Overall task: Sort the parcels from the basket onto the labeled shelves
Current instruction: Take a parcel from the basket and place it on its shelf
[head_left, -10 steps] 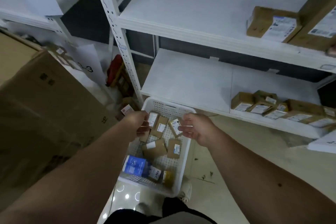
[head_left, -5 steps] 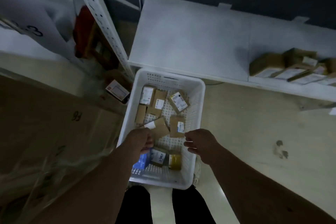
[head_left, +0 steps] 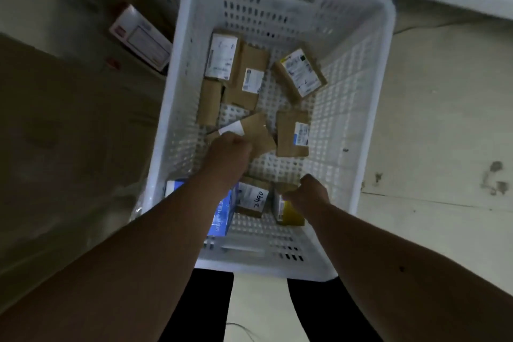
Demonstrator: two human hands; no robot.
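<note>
Both hands have dropped deeper into the white basket (head_left: 369, 69). Left hand (head_left: 230, 154) grips a brown parcel (head_left: 256, 132) just beyond its knuckles; right hand (head_left: 312, 193) closes on a yellow-ended parcel (head_left: 288, 212) beneath it.

We look down into a white basket (head_left: 372, 69) of small brown parcels. Our left hand (head_left: 229, 151) grips a tilted brown parcel (head_left: 256, 132) at centre; at five o'clock, our right hand (head_left: 312, 191) curls over a yellow parcel (head_left: 288, 214).
</note>
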